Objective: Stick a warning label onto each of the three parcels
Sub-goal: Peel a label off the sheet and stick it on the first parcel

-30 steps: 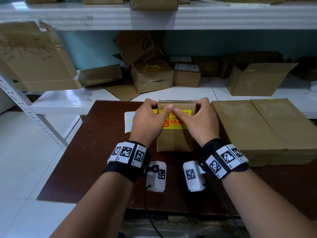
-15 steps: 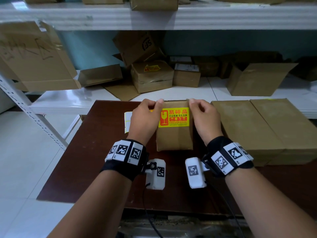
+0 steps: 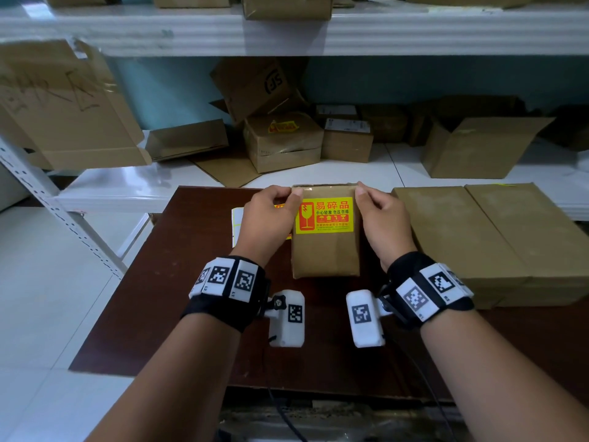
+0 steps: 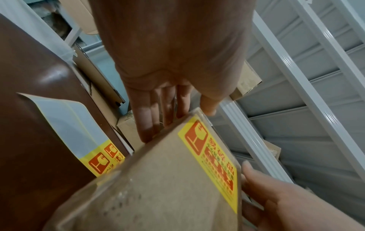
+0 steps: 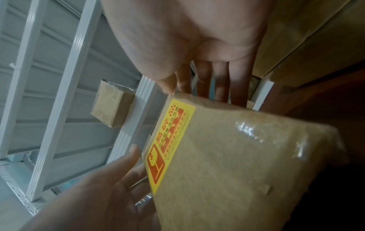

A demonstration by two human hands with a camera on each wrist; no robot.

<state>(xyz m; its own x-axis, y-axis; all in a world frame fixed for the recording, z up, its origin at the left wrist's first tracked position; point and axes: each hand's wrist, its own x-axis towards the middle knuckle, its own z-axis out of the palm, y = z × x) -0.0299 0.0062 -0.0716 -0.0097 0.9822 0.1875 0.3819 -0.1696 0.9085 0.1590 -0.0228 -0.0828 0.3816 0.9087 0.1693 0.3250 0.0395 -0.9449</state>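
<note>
Small parcel [image 3: 325, 250] on brown table [image 3: 178, 282], yellow label [image 3: 325, 215] stuck on top. L hand [image 3: 269, 218] & R hand [image 3: 381, 218] grip its far corners. Two big parcels [image 3: 497, 244] lie to the right.

We log this as a parcel stockroom. White metal shelving [image 3: 287, 30] carries cardboard boxes [image 3: 283, 140], some open; a brown table [image 3: 178, 298] holds wrapped parcels [image 3: 478, 237].

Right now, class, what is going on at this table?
A person is labelling parcels at a brown table. Both hands grip the far corners of a small brown parcel, the left hand on one side and the right hand on the other. A yellow warning label is already stuck on its top. Two larger parcels lie to the right with no label showing. The label sheet lies on the table to the left.
</note>
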